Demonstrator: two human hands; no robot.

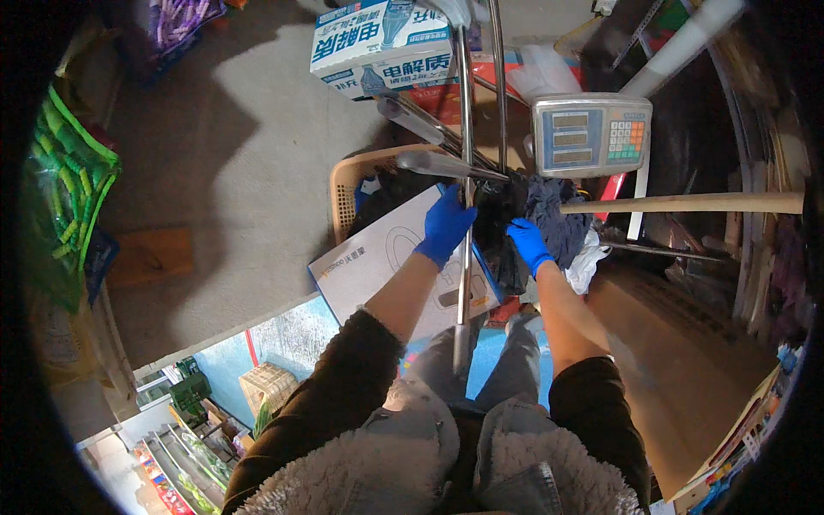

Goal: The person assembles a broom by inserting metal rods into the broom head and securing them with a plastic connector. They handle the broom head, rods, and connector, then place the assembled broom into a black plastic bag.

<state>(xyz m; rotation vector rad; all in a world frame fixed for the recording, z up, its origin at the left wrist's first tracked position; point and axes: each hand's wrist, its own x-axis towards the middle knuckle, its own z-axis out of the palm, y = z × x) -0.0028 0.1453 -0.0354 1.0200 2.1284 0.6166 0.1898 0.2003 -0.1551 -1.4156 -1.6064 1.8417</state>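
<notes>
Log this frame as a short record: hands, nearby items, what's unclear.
left_hand: blue-gloved left hand, at the chrome pole
right_hand: blue-gloved right hand, fingertips at dark crumpled plastic
under_left_hand: white carton with blue edges, tilted
behind_carton: tan perforated basket
upper_right: digital scale's keypad-and-display head
upper_middle: blue-and-white carton
unclear: whether either grip is closed

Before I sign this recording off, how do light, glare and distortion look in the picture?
In the head view, a broad shadow darkens the floor at left; bright glints streak the metal pole; the black plastic between the blue gloves is too dark to show much detail; and black fills the corners, with the fisheye lens bending edges near the rim.
</notes>
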